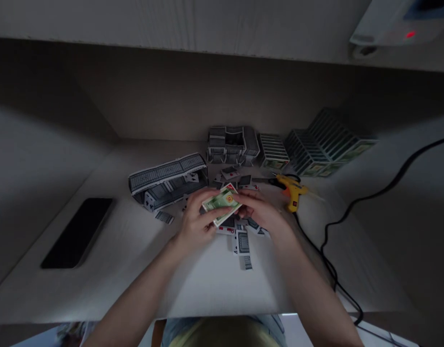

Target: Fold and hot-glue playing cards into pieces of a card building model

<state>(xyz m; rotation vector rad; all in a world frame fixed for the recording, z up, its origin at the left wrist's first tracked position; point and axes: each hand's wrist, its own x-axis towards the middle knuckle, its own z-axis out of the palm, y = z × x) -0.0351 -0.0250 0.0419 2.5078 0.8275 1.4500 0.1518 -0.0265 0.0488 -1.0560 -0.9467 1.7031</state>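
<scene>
A green-and-white playing card box (222, 205) with a red corner is held up between both hands over the middle of the desk. My left hand (198, 217) grips its left side, thumb lying across the front. My right hand (256, 207) has its fingers closed at the box's upper right edge. Beneath and around them lie scattered playing cards (242, 242), some face down and some cut into smaller pieces. Left of the hands stands a long hollow structure built from cards (167, 178), with loose cards inside it.
A black phone (77, 233) lies on the left. A yellow glue gun (292, 190) with a black cable (346, 212) rests at right, beside dark-handled scissors (272, 181). Along the back stand another card structure (232, 144) and stacked card boxes (274, 149). A shelf (207, 29) overhangs the desk.
</scene>
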